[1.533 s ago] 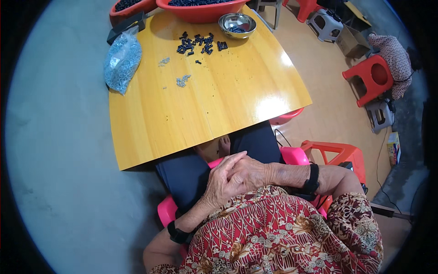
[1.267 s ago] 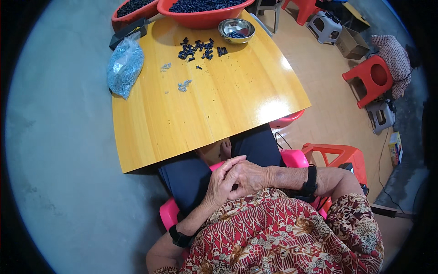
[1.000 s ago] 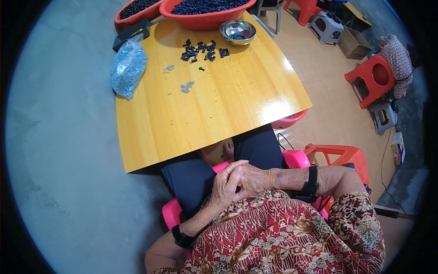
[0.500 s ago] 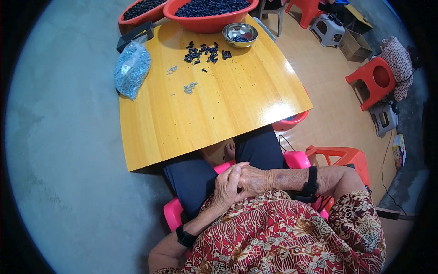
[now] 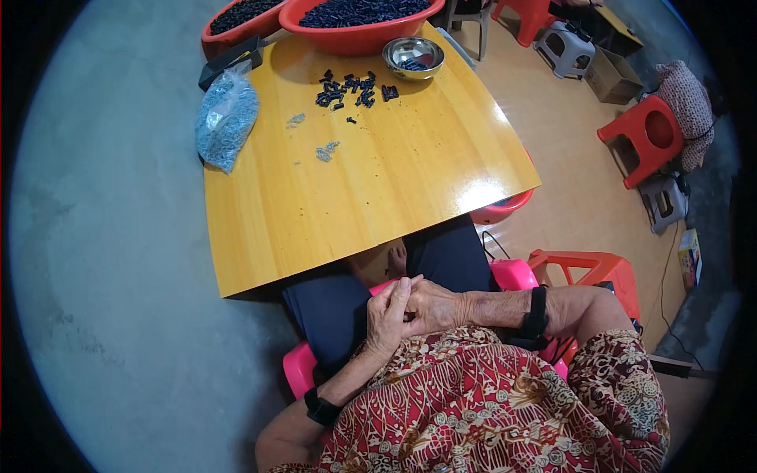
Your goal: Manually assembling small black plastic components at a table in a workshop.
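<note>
Hands rest together in the head view, left hand (image 5: 385,322) over right hand (image 5: 438,307); whether they enclose anything cannot be told. Beyond them, on the worktop (image 5: 430,162), lie small silvery pieces (image 5: 325,153) and, farther off, black parts (image 5: 325,99). Print on a yellow-and-blue box (image 5: 690,258) is too small to read.
</note>
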Action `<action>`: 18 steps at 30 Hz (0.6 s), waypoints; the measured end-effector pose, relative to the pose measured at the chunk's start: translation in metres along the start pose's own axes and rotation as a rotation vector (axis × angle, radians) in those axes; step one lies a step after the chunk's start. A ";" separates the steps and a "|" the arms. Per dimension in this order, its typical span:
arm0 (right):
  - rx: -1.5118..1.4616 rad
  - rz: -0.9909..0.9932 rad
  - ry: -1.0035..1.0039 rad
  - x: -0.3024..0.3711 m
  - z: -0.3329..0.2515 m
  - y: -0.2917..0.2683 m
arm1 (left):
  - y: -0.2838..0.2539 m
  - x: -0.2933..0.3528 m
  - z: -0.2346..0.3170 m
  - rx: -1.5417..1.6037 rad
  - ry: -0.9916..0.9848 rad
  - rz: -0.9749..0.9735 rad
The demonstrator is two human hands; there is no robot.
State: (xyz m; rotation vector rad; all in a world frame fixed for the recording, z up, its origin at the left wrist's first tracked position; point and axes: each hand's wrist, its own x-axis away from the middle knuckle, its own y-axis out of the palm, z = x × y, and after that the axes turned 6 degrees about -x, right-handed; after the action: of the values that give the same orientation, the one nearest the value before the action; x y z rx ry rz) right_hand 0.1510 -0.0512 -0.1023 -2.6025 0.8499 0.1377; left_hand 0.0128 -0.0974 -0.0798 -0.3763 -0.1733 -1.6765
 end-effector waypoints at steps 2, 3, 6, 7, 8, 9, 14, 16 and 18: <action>-0.012 -0.017 0.031 0.002 0.006 0.001 | 0.003 -0.001 -0.001 0.027 0.010 0.055; 0.018 -0.030 0.020 0.002 0.009 0.002 | 0.003 -0.002 -0.004 0.027 0.009 0.057; 0.059 -0.028 -0.016 0.001 0.009 0.002 | 0.002 -0.004 -0.011 0.033 0.061 0.082; 0.068 -0.013 -0.040 -0.001 0.006 0.000 | 0.000 -0.006 -0.009 0.054 0.030 0.078; 0.072 -0.014 -0.040 -0.005 0.003 -0.002 | -0.003 -0.008 -0.006 0.076 0.000 0.073; 0.083 0.018 -0.020 -0.009 -0.002 -0.006 | -0.005 -0.010 -0.003 0.080 0.002 0.072; 0.050 0.293 -0.122 -0.032 -0.034 -0.034 | -0.024 -0.015 0.027 0.509 0.076 0.202; 0.163 0.331 -0.217 -0.032 -0.036 -0.046 | -0.034 -0.011 0.040 0.400 0.135 0.232; 0.173 0.341 -0.232 -0.032 -0.043 -0.054 | -0.035 -0.007 0.047 0.292 0.248 0.221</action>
State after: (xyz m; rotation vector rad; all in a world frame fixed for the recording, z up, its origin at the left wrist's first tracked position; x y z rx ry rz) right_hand 0.1548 -0.0114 -0.0377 -2.2108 1.1547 0.4316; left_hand -0.0139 -0.0703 -0.0344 0.0327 -0.1817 -1.4389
